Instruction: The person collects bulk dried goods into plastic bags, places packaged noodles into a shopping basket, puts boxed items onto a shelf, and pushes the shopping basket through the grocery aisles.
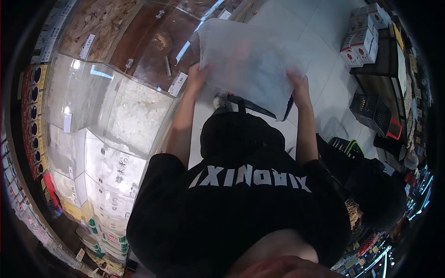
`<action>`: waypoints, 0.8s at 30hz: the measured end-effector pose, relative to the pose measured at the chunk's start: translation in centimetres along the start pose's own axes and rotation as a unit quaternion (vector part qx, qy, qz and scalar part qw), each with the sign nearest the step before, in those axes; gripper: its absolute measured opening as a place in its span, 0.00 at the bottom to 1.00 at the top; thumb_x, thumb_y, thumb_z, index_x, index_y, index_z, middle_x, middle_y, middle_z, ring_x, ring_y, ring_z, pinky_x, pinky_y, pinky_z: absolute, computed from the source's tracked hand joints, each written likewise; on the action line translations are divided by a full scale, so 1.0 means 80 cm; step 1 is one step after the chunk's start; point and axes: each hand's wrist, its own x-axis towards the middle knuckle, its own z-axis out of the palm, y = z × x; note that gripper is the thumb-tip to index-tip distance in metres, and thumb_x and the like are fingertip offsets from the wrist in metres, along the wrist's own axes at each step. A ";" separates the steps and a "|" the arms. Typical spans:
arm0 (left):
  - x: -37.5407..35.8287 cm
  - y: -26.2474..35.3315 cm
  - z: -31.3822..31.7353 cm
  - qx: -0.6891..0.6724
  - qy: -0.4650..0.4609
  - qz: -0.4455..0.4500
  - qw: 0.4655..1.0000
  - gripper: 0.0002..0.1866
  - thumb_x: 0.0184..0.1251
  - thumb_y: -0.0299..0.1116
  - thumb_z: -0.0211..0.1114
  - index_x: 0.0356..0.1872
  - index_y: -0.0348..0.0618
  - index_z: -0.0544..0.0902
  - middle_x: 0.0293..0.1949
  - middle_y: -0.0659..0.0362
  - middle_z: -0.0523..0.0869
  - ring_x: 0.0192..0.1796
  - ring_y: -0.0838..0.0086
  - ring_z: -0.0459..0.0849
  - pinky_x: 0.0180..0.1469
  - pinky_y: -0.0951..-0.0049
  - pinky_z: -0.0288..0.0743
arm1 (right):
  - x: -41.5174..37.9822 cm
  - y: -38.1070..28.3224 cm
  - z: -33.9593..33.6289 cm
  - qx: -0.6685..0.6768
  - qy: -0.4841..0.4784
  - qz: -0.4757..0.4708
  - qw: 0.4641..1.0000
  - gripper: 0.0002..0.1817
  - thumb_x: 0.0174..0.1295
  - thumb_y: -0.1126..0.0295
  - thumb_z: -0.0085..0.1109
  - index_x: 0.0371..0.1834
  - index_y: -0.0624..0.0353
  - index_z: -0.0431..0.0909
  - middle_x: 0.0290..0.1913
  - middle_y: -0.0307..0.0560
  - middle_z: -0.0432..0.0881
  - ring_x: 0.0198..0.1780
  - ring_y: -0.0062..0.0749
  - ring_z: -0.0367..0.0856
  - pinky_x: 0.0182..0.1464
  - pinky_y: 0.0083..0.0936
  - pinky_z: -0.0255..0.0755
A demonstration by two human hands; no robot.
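Note:
A cloudy, translucent plastic bag (pixel 250 65) is stretched out in front of my body, held up between both hands. My left hand (pixel 198 79) grips its left edge, with the thumb over the plastic. On the opposite edge, my right hand (pixel 299 85) pinches the bag the same way. Part of each hand's fingers is hidden behind the plastic. Below the bag, a dark strap or frame-like piece (pixel 252 106) shows near my waist; I cannot make out what it belongs to.
At left stand clear-lidded bulk bins, one with white flakes or powder (pixel 139 113), another with brown contents (pixel 153 41), with price labels (pixel 178 84). White cartons (pixel 364 39) are stacked at the far right. Black baskets (pixel 371 111) lie below on the tiled floor (pixel 324 41).

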 end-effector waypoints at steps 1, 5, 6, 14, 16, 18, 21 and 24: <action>0.011 -0.016 -0.004 0.019 0.009 0.006 1.000 0.17 0.72 0.39 0.65 0.50 0.35 0.86 0.43 0.56 0.90 0.43 0.71 0.88 0.45 0.69 0.78 | 0.017 0.027 -0.006 -0.018 0.000 0.018 1.000 0.23 0.66 0.61 0.64 0.58 0.67 0.77 0.50 0.47 0.84 0.50 0.32 0.82 0.56 0.30 0.73; 0.050 -0.073 -0.005 0.178 0.049 0.025 0.983 0.18 0.68 0.43 0.66 0.44 0.34 0.87 0.39 0.50 0.90 0.42 0.62 0.88 0.45 0.64 0.78 | 0.064 0.113 -0.017 -0.076 0.002 0.061 0.995 0.25 0.67 0.61 0.62 0.59 0.70 0.77 0.51 0.50 0.84 0.51 0.34 0.83 0.57 0.31 0.74; 0.061 -0.093 -0.005 0.225 0.050 0.038 0.972 0.19 0.68 0.44 0.66 0.43 0.34 0.86 0.39 0.48 0.90 0.42 0.58 0.88 0.46 0.63 0.78 | 0.073 0.132 -0.018 -0.094 0.008 0.066 0.993 0.25 0.67 0.61 0.62 0.59 0.71 0.77 0.51 0.51 0.85 0.51 0.34 0.83 0.57 0.31 0.74; 0.106 -0.160 0.031 0.374 0.043 -0.041 0.926 0.30 0.63 0.51 0.67 0.55 0.34 0.80 0.53 0.40 0.84 0.56 0.44 0.82 0.59 0.55 0.73 | 0.125 0.251 -0.049 -0.168 0.048 0.122 0.977 0.21 0.62 0.63 0.65 0.49 0.72 0.83 0.43 0.55 0.87 0.46 0.37 0.85 0.51 0.32 0.75; 0.103 -0.156 0.049 0.423 0.055 -0.081 0.901 0.34 0.62 0.51 0.68 0.61 0.35 0.75 0.58 0.40 0.81 0.60 0.43 0.78 0.63 0.53 0.71 | 0.118 0.241 -0.036 -0.365 0.124 0.132 0.913 0.31 0.59 0.57 0.68 0.57 0.73 0.75 0.52 0.63 0.82 0.54 0.49 0.82 0.56 0.42 0.74; 0.071 -0.107 0.068 0.491 0.106 -0.003 0.864 0.35 0.63 0.48 0.66 0.66 0.35 0.71 0.60 0.41 0.78 0.63 0.44 0.76 0.65 0.52 0.69 | 0.078 0.169 0.024 -0.514 0.211 0.097 0.826 0.37 0.59 0.54 0.69 0.62 0.72 0.70 0.57 0.65 0.77 0.58 0.56 0.79 0.59 0.48 0.72; 0.040 -0.030 0.084 0.495 0.071 0.179 0.847 0.34 0.65 0.43 0.64 0.69 0.35 0.68 0.62 0.40 0.76 0.65 0.44 0.73 0.66 0.51 0.68 | 0.051 0.156 0.061 -0.498 0.191 -0.055 0.844 0.42 0.58 0.53 0.69 0.66 0.73 0.62 0.60 0.70 0.73 0.62 0.62 0.74 0.62 0.50 0.70; 0.057 -0.004 0.109 0.426 -0.044 0.321 0.845 0.33 0.67 0.40 0.62 0.69 0.34 0.66 0.63 0.39 0.74 0.65 0.44 0.73 0.66 0.50 0.68 | 0.040 0.163 0.107 -0.424 0.130 -0.093 0.892 0.44 0.57 0.53 0.70 0.67 0.76 0.61 0.61 0.75 0.72 0.63 0.63 0.73 0.64 0.47 0.69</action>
